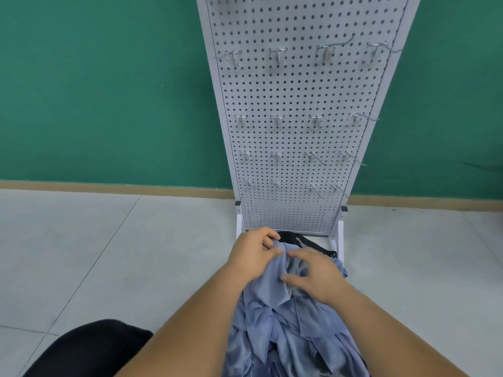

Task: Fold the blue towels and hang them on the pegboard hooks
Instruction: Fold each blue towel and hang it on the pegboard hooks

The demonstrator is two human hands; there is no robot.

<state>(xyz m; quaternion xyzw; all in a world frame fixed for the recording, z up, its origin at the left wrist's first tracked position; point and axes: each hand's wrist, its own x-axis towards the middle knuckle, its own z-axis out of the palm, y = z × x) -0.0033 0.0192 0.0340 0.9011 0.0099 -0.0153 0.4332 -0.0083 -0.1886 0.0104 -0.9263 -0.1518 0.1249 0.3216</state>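
While L hand (255, 254) & R hand (315, 276) grip blue towels (272, 325), pegboard (299, 99) stands on grey tile floor (109, 254); green wall (95, 91) behind.

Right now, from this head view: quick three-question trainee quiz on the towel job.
1. True or false: one towel already hangs on a hook.
2. What is the left hand doing? A: pinching the blue towels. B: reaching for a hook. C: lying flat on the floor.
3. Fill in: the pegboard shows ____ rows of hooks in view.
Key: 1 false, every hook is bare. 2 A. 3 four.
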